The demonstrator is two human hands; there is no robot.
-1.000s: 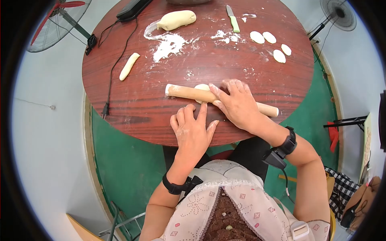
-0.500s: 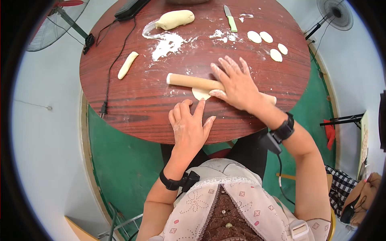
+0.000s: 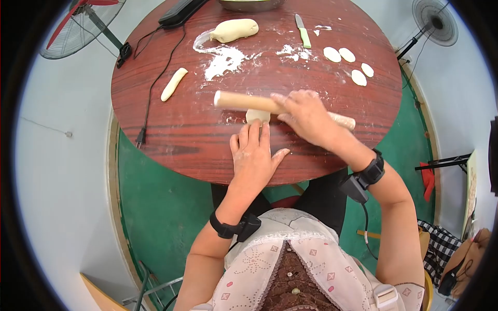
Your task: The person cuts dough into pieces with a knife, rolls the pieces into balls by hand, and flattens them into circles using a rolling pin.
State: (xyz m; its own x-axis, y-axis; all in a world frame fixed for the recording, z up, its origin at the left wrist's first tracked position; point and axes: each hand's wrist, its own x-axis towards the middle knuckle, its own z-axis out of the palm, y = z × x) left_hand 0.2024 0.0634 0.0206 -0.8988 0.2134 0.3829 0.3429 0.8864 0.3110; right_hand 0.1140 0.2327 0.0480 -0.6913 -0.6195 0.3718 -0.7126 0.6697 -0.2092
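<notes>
My right hand (image 3: 310, 118) has its fingers curled round a wooden rolling pin (image 3: 243, 101), which lies crosswise near the table's middle. Just below the pin's left half is a small round dough wrapper (image 3: 256, 115). The fingertips of my left hand (image 3: 254, 155) rest on the near edge of that wrapper. Its fingers are stretched out, and the thumb points away to the right. Part of the wrapper is hidden by the fingers. Flour dusts the skin of my hands.
On the red-brown round table (image 3: 187, 150) are a thick dough log (image 3: 234, 31), a thinner dough strip (image 3: 174, 84), scattered flour (image 3: 224, 61), a green-handled knife (image 3: 303, 32) and several flat dough rounds (image 3: 358, 78). A black cord (image 3: 155, 90) runs down the left side.
My left fingers have moved onto the wrapper. My right fingers, spread flat over the pin before, are now bent round it. The view has shifted slightly.
</notes>
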